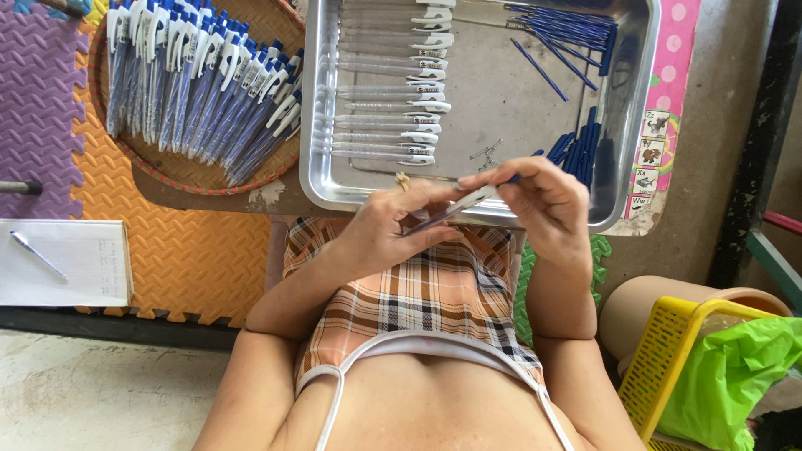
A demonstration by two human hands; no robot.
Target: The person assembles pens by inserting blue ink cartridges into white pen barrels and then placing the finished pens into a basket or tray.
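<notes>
Both my hands meet over the near rim of a metal tray (322,179). My left hand (393,224) grips a clear pen barrel (451,209) that slants up to the right. My right hand (539,196) pinches a thin blue refill (511,178) at the barrel's upper end. Inside the tray lie a row of clear pen barrels with white clips (393,108), a heap of blue refills (568,29) at the far right, and more blue parts (581,146) near my right hand. Small metal springs (484,153) rest on the tray floor.
A round woven basket (192,171) at the left holds several finished blue-and-white pens (200,83). A notepad with a pen (63,260) lies on orange foam mats (196,250). A yellow plastic basket with a green bag (718,367) stands at the lower right.
</notes>
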